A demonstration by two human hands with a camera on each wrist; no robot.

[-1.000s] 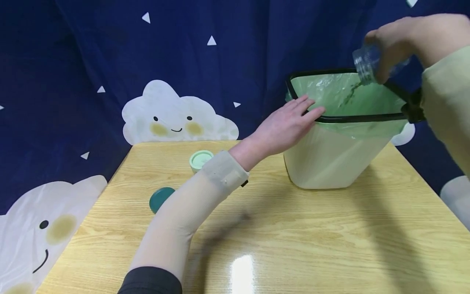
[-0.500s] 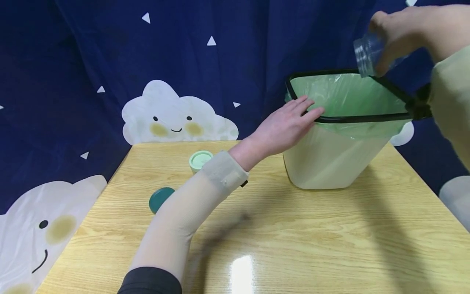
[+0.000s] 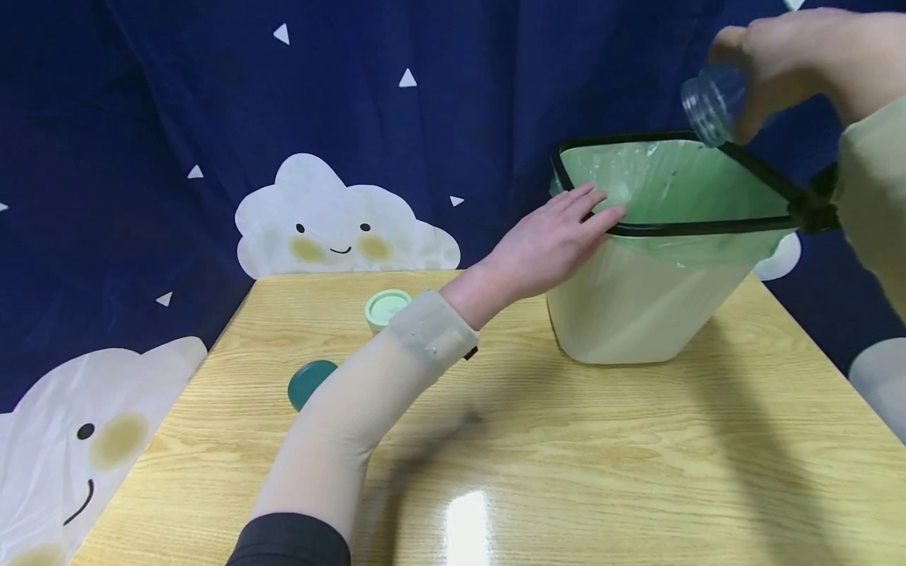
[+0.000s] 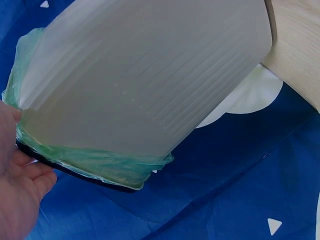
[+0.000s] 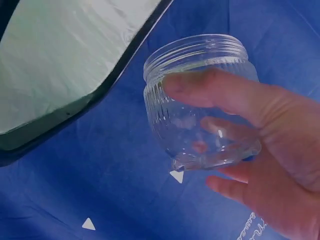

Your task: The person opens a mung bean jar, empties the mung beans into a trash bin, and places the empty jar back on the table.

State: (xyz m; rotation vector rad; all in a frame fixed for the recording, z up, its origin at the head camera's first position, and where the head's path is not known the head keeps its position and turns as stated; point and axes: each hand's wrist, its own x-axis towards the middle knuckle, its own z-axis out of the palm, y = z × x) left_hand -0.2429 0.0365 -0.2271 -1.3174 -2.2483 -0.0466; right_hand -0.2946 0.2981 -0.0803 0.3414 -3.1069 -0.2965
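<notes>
At the near-left corner of a cream trash bin (image 3: 623, 306), my left hand (image 3: 548, 240) grips the black rim. In the left wrist view the thumb and fingers (image 4: 42, 180) lie on either side of that rim. A green bag liner (image 3: 736, 185) covers the bin's inside and folds over its edge. My right hand (image 3: 800, 63) holds a clear glass jar (image 3: 708, 106) above the bin's right side, tipped so its threaded mouth faces left and down. Through the glass in the right wrist view, the jar (image 5: 175, 117) looks empty apart from a faint green tint near its neck.
A round teal lid (image 3: 307, 384) lies on the wooden table (image 3: 602, 456), partly behind the left forearm. Farther back stands a small light-green cup-like container (image 3: 387, 305). A dark blue curtain (image 3: 488, 94) with white clouds hangs behind the table.
The right hand has shifted slightly up and right with the jar. Green bits that fell from its mouth a second ago no longer stream out. The left hand stays on the rim.
</notes>
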